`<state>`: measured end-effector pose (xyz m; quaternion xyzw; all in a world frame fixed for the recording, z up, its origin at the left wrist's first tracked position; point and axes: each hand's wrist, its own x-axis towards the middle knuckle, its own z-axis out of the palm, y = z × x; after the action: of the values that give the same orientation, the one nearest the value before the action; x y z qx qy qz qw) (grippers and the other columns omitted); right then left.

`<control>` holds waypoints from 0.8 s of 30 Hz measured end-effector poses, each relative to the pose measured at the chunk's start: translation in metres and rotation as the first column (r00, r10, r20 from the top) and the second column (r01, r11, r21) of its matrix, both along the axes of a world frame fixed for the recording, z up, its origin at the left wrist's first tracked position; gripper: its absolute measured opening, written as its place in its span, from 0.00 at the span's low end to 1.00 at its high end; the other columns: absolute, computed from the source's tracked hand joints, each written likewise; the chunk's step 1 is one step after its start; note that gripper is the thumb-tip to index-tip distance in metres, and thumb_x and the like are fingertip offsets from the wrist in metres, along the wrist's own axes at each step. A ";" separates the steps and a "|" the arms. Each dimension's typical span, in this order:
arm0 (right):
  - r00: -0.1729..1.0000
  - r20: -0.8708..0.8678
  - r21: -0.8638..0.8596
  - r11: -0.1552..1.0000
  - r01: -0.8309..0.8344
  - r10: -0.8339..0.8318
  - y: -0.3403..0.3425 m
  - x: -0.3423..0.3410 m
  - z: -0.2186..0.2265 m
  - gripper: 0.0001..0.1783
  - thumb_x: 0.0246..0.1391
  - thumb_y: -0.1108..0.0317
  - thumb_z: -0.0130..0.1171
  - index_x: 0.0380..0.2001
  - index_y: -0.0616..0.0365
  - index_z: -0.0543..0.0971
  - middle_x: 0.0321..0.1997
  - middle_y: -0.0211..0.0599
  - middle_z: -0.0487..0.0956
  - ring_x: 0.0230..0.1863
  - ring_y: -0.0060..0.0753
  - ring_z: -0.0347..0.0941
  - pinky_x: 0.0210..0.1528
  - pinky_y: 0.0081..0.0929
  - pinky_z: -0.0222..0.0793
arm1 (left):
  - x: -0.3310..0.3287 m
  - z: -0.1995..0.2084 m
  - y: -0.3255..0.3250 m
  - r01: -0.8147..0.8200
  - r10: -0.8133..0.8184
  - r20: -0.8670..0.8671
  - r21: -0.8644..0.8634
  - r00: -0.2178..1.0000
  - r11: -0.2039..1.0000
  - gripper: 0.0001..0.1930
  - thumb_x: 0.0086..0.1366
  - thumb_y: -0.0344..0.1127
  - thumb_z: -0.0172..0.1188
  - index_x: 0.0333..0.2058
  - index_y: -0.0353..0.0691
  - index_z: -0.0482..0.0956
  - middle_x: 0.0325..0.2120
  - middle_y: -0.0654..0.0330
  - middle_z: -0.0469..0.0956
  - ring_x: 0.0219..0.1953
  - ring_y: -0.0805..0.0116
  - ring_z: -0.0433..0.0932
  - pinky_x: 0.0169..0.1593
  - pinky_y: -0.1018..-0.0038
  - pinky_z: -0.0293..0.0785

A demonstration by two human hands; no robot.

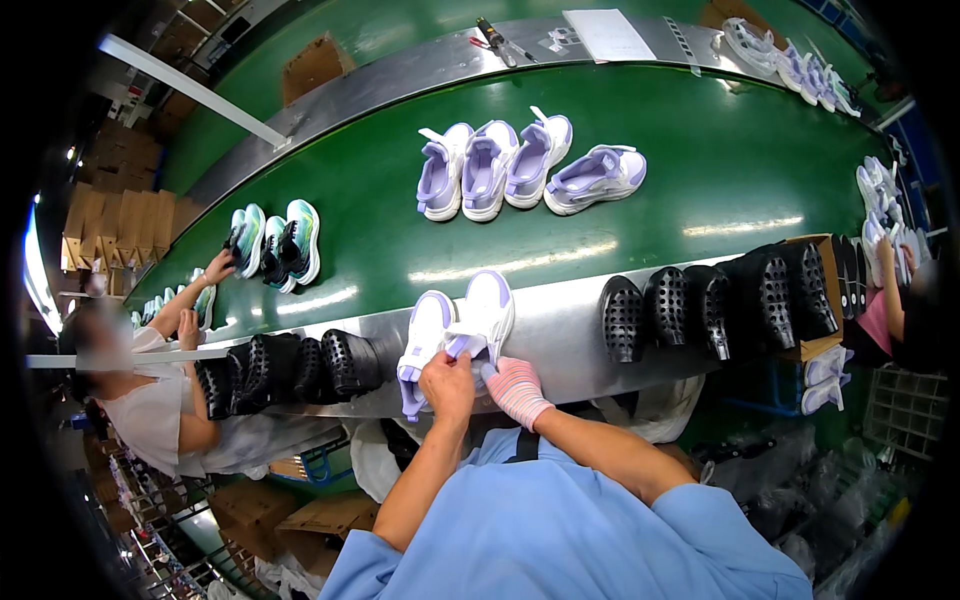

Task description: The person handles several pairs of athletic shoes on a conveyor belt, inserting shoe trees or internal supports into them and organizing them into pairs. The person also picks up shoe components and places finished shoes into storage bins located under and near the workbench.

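Work on the white-and-lilac shoe (pixel 490 300) looks partway along: it rests on the metal edge of the bench (pixel 560 325), with the bare left hand (pixel 450 385) pinching white material by its opening and the striped-gloved right hand (pixel 517 393) curled at its heel, though I cannot tell whether those fingers grip. Its mate (pixel 428 330) lies just to the left, apparently waiting or set aside. Four similar shoes (pixel 484 172) sit beyond on the green belt (pixel 720 190), whether finished or left to do being unclear.
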<state>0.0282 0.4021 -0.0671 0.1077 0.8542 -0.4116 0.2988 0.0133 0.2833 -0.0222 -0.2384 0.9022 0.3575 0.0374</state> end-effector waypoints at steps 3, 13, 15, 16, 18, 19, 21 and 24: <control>0.997 0.035 0.010 0.998 -0.062 0.062 0.002 -0.006 0.010 0.21 0.59 0.51 0.56 0.37 0.59 0.84 0.42 0.55 0.85 0.48 0.60 0.81 0.52 0.51 0.76 | 0.010 0.000 -0.002 0.091 -0.096 -0.050 -0.088 0.994 0.992 0.16 0.60 0.41 0.70 0.29 0.30 0.84 0.25 0.45 0.83 0.30 0.45 0.80 0.40 0.54 0.74; 0.985 -0.039 0.034 0.986 -0.165 0.166 0.008 -0.012 0.022 0.25 0.63 0.47 0.53 0.39 0.58 0.85 0.43 0.54 0.86 0.47 0.59 0.82 0.50 0.50 0.77 | 0.015 -0.012 0.003 0.143 -0.140 -0.057 0.053 0.988 0.988 0.17 0.60 0.43 0.71 0.26 0.31 0.84 0.26 0.46 0.82 0.35 0.47 0.76 0.44 0.54 0.71; 0.979 -0.038 0.010 0.980 -0.198 0.198 0.025 -0.010 0.024 0.26 0.63 0.45 0.53 0.39 0.59 0.85 0.43 0.56 0.85 0.48 0.59 0.82 0.51 0.50 0.77 | 0.018 -0.013 -0.005 0.124 -0.122 -0.054 0.019 0.991 0.992 0.17 0.60 0.43 0.71 0.27 0.31 0.84 0.26 0.45 0.82 0.36 0.46 0.76 0.45 0.54 0.71; 0.997 0.002 -0.112 0.991 -0.075 0.075 0.037 -0.018 0.027 0.24 0.61 0.47 0.59 0.40 0.60 0.83 0.36 0.51 0.85 0.36 0.41 0.85 0.40 0.41 0.80 | 0.016 -0.012 -0.005 0.128 -0.128 -0.071 -0.004 0.989 0.992 0.17 0.60 0.42 0.71 0.27 0.31 0.85 0.26 0.45 0.82 0.36 0.47 0.76 0.45 0.54 0.71; 0.954 0.099 -0.333 0.893 0.301 -0.285 0.047 -0.036 0.027 0.23 0.61 0.47 0.62 0.37 0.60 0.84 0.30 0.41 0.83 0.26 0.28 0.80 0.30 0.32 0.77 | 0.017 -0.010 -0.001 0.153 -0.157 -0.089 -0.042 0.984 0.987 0.16 0.61 0.41 0.71 0.29 0.30 0.85 0.26 0.45 0.82 0.36 0.47 0.77 0.44 0.55 0.72; 0.948 0.121 -0.383 0.867 0.319 -0.295 0.044 -0.046 0.032 0.22 0.61 0.48 0.63 0.37 0.60 0.84 0.29 0.38 0.82 0.25 0.27 0.78 0.28 0.31 0.75 | 0.017 -0.012 -0.001 0.142 -0.143 -0.102 -0.012 0.985 0.990 0.16 0.62 0.41 0.70 0.30 0.30 0.85 0.26 0.46 0.82 0.34 0.51 0.78 0.42 0.57 0.73; 0.936 0.164 -0.479 0.805 0.352 -0.312 0.030 -0.065 0.048 0.20 0.60 0.50 0.65 0.35 0.59 0.84 0.26 0.32 0.81 0.22 0.25 0.74 0.24 0.29 0.72 | 0.016 -0.020 -0.001 0.121 -0.114 -0.127 0.048 0.985 0.992 0.14 0.64 0.39 0.70 0.33 0.29 0.85 0.26 0.47 0.83 0.29 0.59 0.80 0.37 0.62 0.75; 0.908 0.348 -0.612 0.677 0.409 -0.234 0.021 -0.076 0.068 0.16 0.58 0.54 0.68 0.35 0.57 0.85 0.25 0.30 0.79 0.21 0.23 0.72 0.22 0.26 0.68 | 0.017 -0.028 -0.007 0.083 -0.072 -0.081 0.138 0.994 0.987 0.12 0.66 0.36 0.68 0.34 0.29 0.85 0.27 0.54 0.84 0.29 0.68 0.79 0.35 0.67 0.74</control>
<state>-0.0483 0.4229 0.0007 0.1911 0.5714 -0.7219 0.3404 0.0307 0.2767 -0.0497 -0.1860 0.8841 0.4274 0.0337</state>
